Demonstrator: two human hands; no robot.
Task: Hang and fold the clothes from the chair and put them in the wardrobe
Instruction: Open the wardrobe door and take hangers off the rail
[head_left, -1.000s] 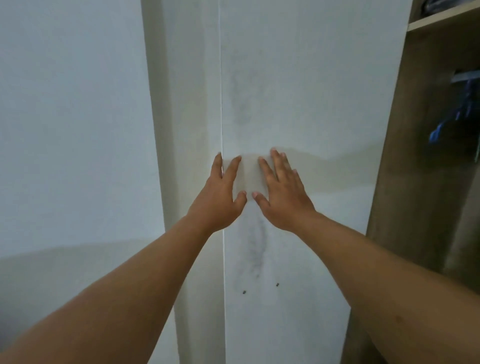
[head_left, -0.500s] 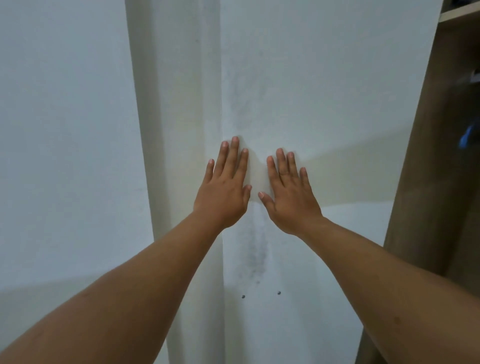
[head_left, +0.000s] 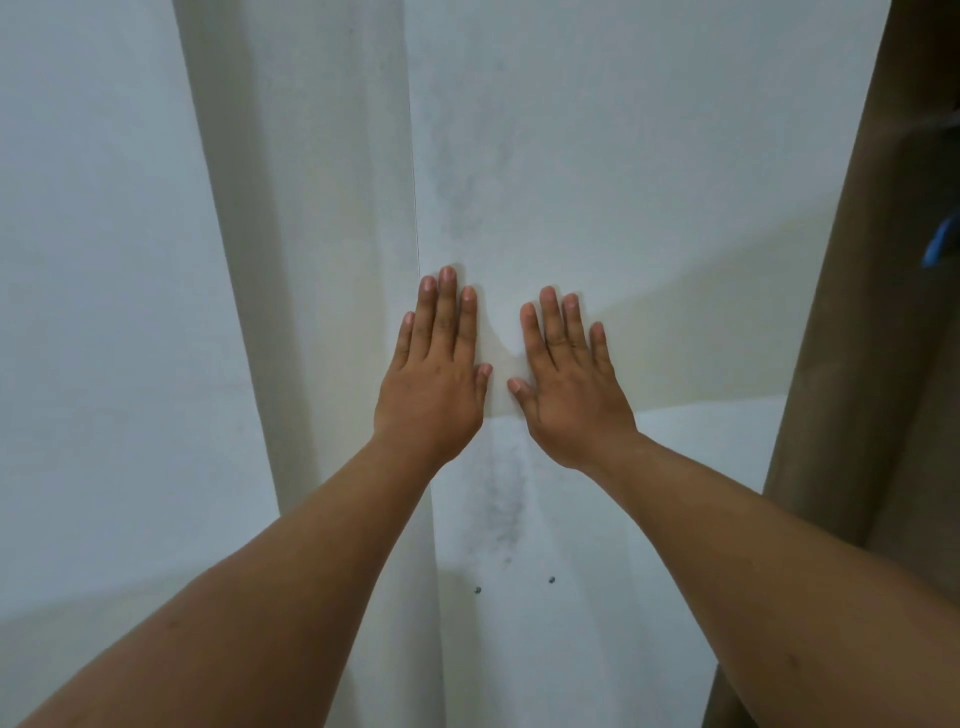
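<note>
A white wardrobe door (head_left: 649, 156) fills the middle of the view, smudged grey near its left edge. My left hand (head_left: 434, 379) lies flat on it right beside that edge, fingers straight and pointing up. My right hand (head_left: 569, 384) is pressed flat on the same door a little to the right, fingers slightly spread. Neither hand holds anything. At the far right a brown wardrobe side panel (head_left: 857, 312) rises, and past it a sliver of the open compartment shows something blue (head_left: 940, 244). No clothes from the chair and no chair are in view.
A cream-white panel (head_left: 311, 260) stands left of the door's edge, and a pale wall (head_left: 104, 260) lies further left. Two small dark screw holes (head_left: 514, 584) mark the door below my hands.
Both hands have flattened onto the door, the left sliding from its edge onto its face. The door has swung toward the right, covering more of the open compartment and its shelf.
</note>
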